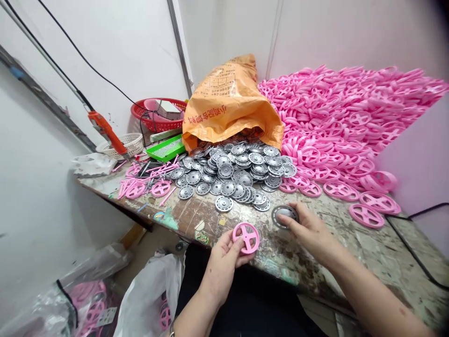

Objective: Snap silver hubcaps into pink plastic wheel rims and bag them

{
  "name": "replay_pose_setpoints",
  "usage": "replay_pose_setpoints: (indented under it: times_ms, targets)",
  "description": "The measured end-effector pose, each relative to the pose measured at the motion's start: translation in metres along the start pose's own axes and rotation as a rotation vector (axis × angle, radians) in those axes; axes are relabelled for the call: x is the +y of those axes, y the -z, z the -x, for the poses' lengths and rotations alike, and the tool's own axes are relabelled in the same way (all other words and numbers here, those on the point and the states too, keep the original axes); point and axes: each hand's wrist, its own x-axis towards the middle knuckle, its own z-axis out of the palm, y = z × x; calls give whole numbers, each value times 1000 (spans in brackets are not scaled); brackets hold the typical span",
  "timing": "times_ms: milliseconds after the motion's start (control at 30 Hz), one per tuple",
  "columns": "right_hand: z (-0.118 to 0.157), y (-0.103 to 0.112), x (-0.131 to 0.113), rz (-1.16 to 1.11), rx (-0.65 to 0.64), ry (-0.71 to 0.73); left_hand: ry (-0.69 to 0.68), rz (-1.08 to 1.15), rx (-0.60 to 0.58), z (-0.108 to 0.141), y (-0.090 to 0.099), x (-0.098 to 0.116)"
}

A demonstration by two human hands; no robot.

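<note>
Near the front edge of the bench, my left hand (226,255) is closed on a pink plastic wheel (249,238) with a spoked face. To its right, my right hand (308,227) grips a grey hubcap-like disc (286,216) between thumb and fingers, just over the bench top. The wheel and the disc are apart. Beyond both hands lies a heap of similar grey discs (242,171), spilling from an orange sack (228,112). A large pile of pink wheels (343,121) rises behind and right of my right hand.
The worn bench (189,220) holds pink rods (150,180), a green tray (166,149) of small metal parts, a white basket (128,144) and a red basket (159,122). An orange electric screwdriver (107,132) hangs at left. A black cable (416,250) crosses the right side. Plastic bags (149,295) stand below.
</note>
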Motion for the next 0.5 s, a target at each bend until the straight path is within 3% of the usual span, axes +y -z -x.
replay_pose_setpoints:
  times_ms: [100,167,233,300,433,500]
  targets:
    - [23,-24,-27,-191,-138,86,-42,12,-26,2,-3,2]
    - [30,-37,-35,-180,-104,216,-74,16,-62,5,-4,4]
    - [31,-45,-37,-165,-59,255,-107,5,-94,9,-3,5]
    - [30,-47,-37,-225,-126,160,-136,-29,-116,13,1,6]
    - [32,-41,-40,-475,-418,-74,-188,-202,-130,16,14,2]
    - [36,-41,-41,-511,-432,-141,-208,-287,-121,17,18,0]
